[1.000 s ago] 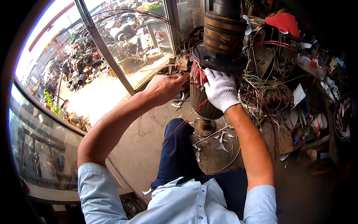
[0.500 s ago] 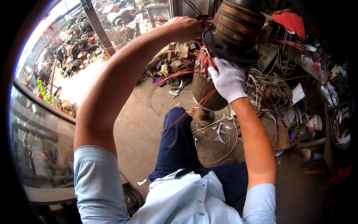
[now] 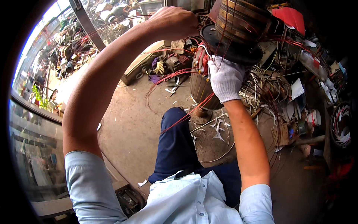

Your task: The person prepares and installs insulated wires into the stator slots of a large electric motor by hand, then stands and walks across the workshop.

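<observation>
Observing ringed rotor [image 3: 242,24] at upper centre of frame. Finding gloved right hand [image 3: 226,79] touching it, bare left hand [image 3: 178,23] curling to its left. Being unable to tell either grip, with view apparently obstructed. Noting red leads [image 3: 204,66] between hands.

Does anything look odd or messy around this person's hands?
Yes. Only the right hand wears a white glove; the left hand is bare, an odd mismatch. White scraps litter the floor near the ribbed drum, and pale wires lie tangled to its right, looking untidy.
</observation>
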Available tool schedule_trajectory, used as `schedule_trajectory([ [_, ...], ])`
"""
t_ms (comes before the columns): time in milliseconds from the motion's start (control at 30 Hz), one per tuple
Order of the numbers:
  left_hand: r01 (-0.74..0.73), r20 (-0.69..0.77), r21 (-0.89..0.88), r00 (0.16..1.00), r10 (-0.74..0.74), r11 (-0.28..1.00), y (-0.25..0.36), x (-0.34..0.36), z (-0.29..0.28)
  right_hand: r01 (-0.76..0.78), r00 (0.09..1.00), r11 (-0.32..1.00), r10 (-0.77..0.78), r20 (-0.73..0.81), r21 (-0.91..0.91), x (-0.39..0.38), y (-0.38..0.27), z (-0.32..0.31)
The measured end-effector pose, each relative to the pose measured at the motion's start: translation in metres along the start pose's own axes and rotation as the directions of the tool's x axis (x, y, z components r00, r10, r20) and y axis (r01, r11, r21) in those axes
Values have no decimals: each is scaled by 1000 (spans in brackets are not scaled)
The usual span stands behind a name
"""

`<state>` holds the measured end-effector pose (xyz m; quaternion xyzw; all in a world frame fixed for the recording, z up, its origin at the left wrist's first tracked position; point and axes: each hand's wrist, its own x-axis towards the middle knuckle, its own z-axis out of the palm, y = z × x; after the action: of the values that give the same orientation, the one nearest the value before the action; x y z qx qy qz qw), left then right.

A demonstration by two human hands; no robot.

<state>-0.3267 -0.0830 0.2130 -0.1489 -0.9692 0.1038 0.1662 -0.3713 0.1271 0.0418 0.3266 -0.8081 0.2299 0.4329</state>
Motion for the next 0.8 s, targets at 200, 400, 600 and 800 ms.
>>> schedule_trajectory([
  [200,-224,-134,266,955,266,938,29,7,-35,-7,1000,1000,8,-29,21,6,-8,-5],
  [400,-365,-118,196,913,391,910,45,29,-43,-150,936,988,149,319,-23,7,-6,-8],
  [600,-260,-136,190,948,288,947,23,7,-28,-147,974,988,138,181,40,11,-12,-5],
  [800,-278,-302,310,878,372,909,31,-23,-18,-183,982,983,184,49,-18,18,-12,-2],
])
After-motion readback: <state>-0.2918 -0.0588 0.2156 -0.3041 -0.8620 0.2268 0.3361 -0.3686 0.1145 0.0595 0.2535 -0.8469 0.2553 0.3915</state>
